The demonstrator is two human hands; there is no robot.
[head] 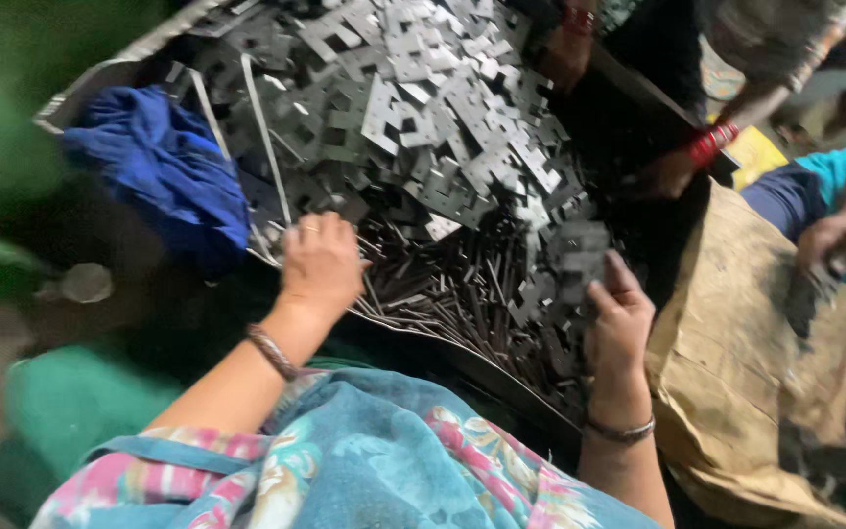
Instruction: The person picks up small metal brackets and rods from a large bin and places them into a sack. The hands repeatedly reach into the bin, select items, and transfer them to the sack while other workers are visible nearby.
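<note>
The left hand (320,263) rests knuckles-up on the near edge of the tray (100,80), fingers curled into the thin metal rods (443,294); whether it grips any I cannot tell. The right hand (619,328) is closed around a stack of flat notched metal plates (565,260), lifted just above the rods. Squaring that stack before adding more looks wise, and keeping fingertips off the stamped edges. The big plate heap (423,98) fills the tray behind, a blue cloth (164,167) at its left.
</note>
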